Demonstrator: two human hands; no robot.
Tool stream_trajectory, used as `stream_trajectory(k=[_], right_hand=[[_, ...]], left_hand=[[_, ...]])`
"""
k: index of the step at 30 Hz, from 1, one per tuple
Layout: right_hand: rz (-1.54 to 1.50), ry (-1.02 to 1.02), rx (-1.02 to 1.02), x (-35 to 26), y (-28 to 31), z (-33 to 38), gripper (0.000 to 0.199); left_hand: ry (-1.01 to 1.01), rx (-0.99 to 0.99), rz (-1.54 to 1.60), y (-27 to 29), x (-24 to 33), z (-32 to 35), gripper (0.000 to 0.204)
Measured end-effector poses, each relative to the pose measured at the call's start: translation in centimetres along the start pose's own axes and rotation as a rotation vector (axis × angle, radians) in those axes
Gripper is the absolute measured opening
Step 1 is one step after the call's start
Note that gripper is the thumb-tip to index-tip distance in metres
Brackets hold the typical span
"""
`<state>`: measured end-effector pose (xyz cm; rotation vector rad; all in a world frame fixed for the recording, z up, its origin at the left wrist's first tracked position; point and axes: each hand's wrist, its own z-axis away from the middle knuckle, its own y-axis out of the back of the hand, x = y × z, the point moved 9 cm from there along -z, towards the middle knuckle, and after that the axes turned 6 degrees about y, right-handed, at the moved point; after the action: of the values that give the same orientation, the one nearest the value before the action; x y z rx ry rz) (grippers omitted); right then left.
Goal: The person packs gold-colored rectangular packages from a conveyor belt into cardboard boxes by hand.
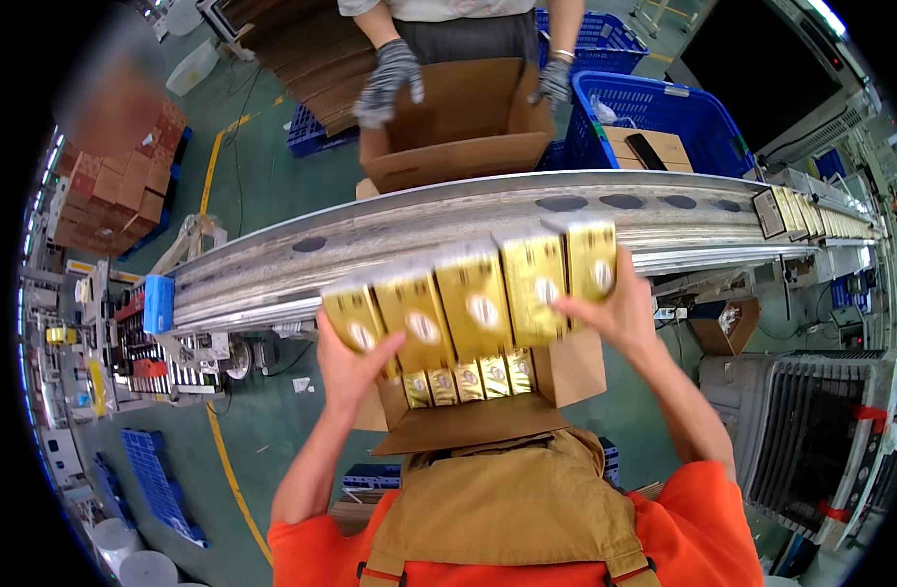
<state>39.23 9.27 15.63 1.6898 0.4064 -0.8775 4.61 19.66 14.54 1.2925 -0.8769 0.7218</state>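
Observation:
Between my two hands hangs a row of several gold boxes (475,305), pressed side by side, each with a pale oval label. My left hand (352,367) grips the left end and my right hand (617,311) the right end, thumbs on the faces turned toward me. The row tilts, its right end higher. Just below it stands an open brown carton (473,427), flaps spread, close to my body. More gold packs (470,382) stand inside it in a line. The held row hides the carton's far side.
A metal conveyor (409,223) crosses beyond my hands, with more boxes (805,213) lined up at its right end. Across it, a person in striped gloves (393,80) handles an open carton (458,155). A blue crate (654,103) stands beside that carton.

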Motion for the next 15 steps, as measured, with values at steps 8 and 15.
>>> stream_trajectory(k=[8,15], right_hand=[[0.260,-0.287,-0.596,14.4,-20.6,14.4,0.061],[0.684,0.016,-1.268,14.8,-29.7,14.9,0.025]], left_hand=[[0.116,-0.550,-0.486,-9.6,-25.8,9.2,0.086],[0.145,-0.939,-1.200,-13.9,-25.8,6.9,0.057]])
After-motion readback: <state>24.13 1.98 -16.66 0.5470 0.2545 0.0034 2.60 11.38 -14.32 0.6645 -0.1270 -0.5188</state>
